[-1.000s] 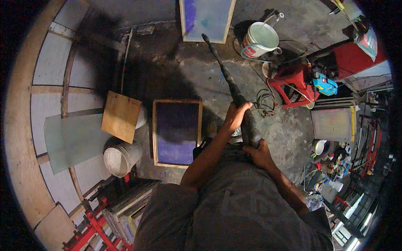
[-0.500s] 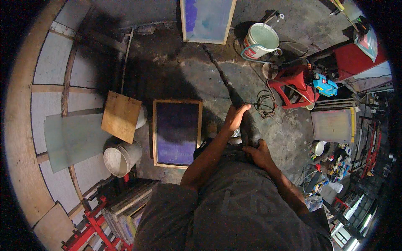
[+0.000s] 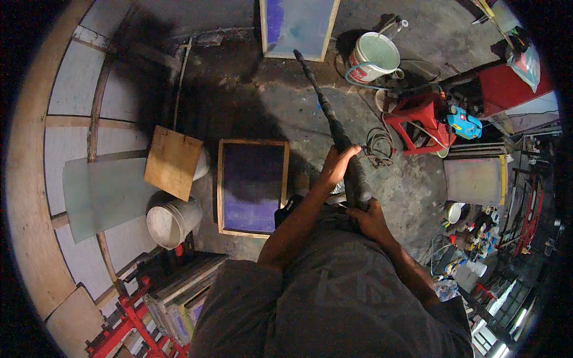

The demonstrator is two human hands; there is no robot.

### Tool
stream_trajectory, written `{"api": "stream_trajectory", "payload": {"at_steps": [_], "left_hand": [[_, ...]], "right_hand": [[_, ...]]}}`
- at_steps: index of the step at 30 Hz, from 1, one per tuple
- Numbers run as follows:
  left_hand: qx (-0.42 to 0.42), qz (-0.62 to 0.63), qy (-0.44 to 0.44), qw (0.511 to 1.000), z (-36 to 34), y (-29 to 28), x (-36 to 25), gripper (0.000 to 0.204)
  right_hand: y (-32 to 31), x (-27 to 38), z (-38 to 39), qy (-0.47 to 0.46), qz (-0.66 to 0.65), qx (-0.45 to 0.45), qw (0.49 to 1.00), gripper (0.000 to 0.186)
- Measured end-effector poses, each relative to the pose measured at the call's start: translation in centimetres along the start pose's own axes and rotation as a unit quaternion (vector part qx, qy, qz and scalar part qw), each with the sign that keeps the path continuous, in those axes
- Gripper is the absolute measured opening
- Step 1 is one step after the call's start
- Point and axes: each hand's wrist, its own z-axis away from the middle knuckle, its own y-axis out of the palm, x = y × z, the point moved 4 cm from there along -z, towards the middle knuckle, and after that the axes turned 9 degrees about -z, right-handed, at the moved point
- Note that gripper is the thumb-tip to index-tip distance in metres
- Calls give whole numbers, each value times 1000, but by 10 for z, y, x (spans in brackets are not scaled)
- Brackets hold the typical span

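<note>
A long black pressure-washer lance (image 3: 324,104) runs forward from my waist, with its tip in front of the lower edge of a wood-framed printing screen (image 3: 298,30). This screen leans at the far wall, its mesh pale with a purple strip on the left. My left hand (image 3: 341,166) is wrapped round the thick middle of the lance. Closer to my body, my right hand (image 3: 366,218) is closed on its rear grip, partly hidden by the gun body. A second framed screen with purple mesh (image 3: 252,209) stands left of my arms.
A white bucket (image 3: 375,56) with a hose stands far right, near a red plastic stool (image 3: 418,122) and a blue pressure-washer machine (image 3: 464,123). Coiled hose (image 3: 379,149) lies on the floor. At left are a wooden board (image 3: 173,161), a whitish bucket (image 3: 173,225) and a glass sheet (image 3: 107,194).
The lance tip has risen a little, from just below the far screen's bottom edge to overlapping it. Both hands keep their hold, and the view has shifted slightly.
</note>
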Motion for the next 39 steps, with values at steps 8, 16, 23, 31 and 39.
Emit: {"api": "stream_trajectory", "payload": {"at_steps": [8,16,23,31,39], "left_hand": [[5,10,-11,1000,8,-2,-4,32],[5,61,-72,996,1,-5,14,27],[7,47,14,999,4,1,-15,27],[2,18,7,1000,6,0,-14,28],[9,22,1,1000,5,-3,-12,27]], "right_hand": [[0,-2,-4,-25,48,4,999,33],[6,24,7,10,65,-14,998,31],[4,13,6,-57,59,-12,997,32],[4,7,7,-54,36,-24,998,31],[6,11,7,-17,12,-10,1000,31]]}}
